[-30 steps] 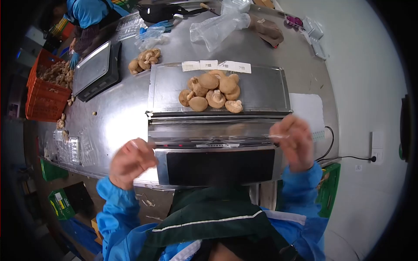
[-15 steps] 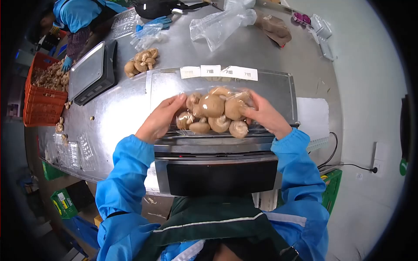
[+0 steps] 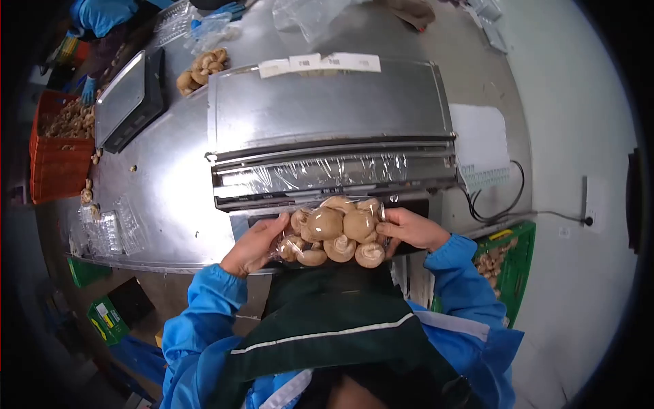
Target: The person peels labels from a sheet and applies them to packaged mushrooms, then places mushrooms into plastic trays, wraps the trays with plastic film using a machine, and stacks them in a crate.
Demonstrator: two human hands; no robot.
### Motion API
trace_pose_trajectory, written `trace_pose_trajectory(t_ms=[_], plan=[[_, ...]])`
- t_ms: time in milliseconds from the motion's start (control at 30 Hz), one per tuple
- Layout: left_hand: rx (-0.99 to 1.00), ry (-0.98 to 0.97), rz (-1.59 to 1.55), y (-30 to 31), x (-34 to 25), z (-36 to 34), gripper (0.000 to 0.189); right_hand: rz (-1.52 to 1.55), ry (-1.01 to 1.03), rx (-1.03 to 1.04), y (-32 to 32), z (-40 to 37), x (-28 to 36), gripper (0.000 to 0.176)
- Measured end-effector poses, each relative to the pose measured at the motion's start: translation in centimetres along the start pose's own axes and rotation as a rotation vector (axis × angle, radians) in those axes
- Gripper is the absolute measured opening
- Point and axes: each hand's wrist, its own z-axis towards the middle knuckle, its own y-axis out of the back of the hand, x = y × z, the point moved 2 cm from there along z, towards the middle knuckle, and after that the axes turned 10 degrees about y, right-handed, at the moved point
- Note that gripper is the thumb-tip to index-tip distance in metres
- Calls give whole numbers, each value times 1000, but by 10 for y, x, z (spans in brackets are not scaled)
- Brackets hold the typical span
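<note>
Clear-film pack of brown round mushrooms (image 3: 334, 232), perhaps eight inside, at front edge of one steel wrapping machine (image 3: 327, 109), two hands, left hand (image 3: 253, 247) and right hand (image 3: 409, 228), fingers curled tight on its sides

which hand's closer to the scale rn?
Left. The left hand holds the mushroom pack on the side toward the scale; the right hand holds its other side, farther off.

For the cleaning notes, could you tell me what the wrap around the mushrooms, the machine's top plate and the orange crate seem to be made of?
Wrap: thin plastic film, see-through, glossy and creased.
Top plate: probably stainless steel, brushed grey with soft glare.
Orange crate: likely moulded plastic, with ribbed walls.
</note>
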Motion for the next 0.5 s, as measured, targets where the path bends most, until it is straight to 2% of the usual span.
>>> trace_pose_trajectory(t_ms=[67,100,133,200,233,300,367,400,500], plan=[[-108,61,14,-1,41,-13,52,-18,-16,-44,-17,-17,-21,32],[-266,-18,235,-7,55,-23,51,-70,-73,-104,-23,-25,-34,32],[-258,8,237,-6,77,-27,51,-122,-133,-160,-30,-31,-46,32],[-623,-210,386,4,102,-37,46,-315,40,-517,-51,-30,-51,31],[-696,-267,216,-3,111,-39,42,-349,165,-670,-52,-29,-57,28],[-750,-308,199,-6,114,-45,40,-308,359,-903,-52,-31,-59,21],[-832,-379,96,1,113,-55,37,-395,340,-959,-46,-53,-59,17],[-766,-359,16,13,121,-59,36,-433,325,-966,-41,-64,-67,17],[-716,-53,155,36,181,-28,35,-602,206,-749,-47,-73,-132,19]])
